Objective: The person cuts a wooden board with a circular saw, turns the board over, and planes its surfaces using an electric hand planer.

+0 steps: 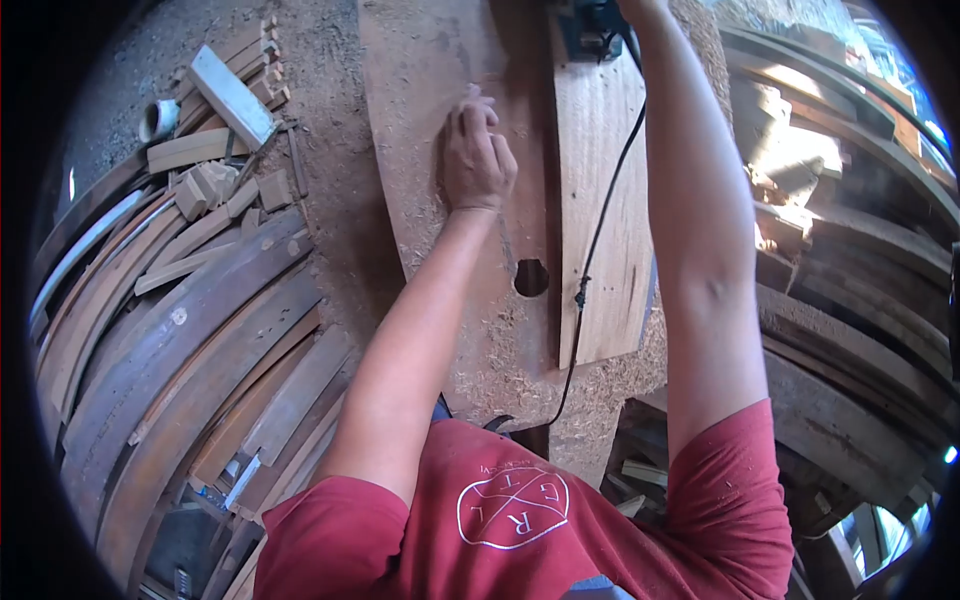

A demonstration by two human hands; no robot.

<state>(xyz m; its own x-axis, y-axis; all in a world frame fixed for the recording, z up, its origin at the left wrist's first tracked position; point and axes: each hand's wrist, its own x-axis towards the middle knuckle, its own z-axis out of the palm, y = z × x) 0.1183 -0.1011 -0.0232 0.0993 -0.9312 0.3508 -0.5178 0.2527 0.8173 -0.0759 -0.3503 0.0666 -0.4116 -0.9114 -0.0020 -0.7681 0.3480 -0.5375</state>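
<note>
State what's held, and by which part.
Left hand: nothing visible. Right hand, cropped beside the teal, black-corded power tool: any hold cannot be told.

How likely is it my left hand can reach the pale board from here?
Probably yes: nothing appears to stand between your left hand and the near edge of the pale board, though the black cord trails over its face.

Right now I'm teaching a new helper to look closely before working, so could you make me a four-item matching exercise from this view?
1. left hand
2. power tool
3. cord
4. shirt

A. black, trailing across the pale board
B. red with white print
C. over the workbench, left of the board
D. partly cut off by the picture's top edge

Pairs: 1-C, 2-D, 3-A, 4-B
</note>
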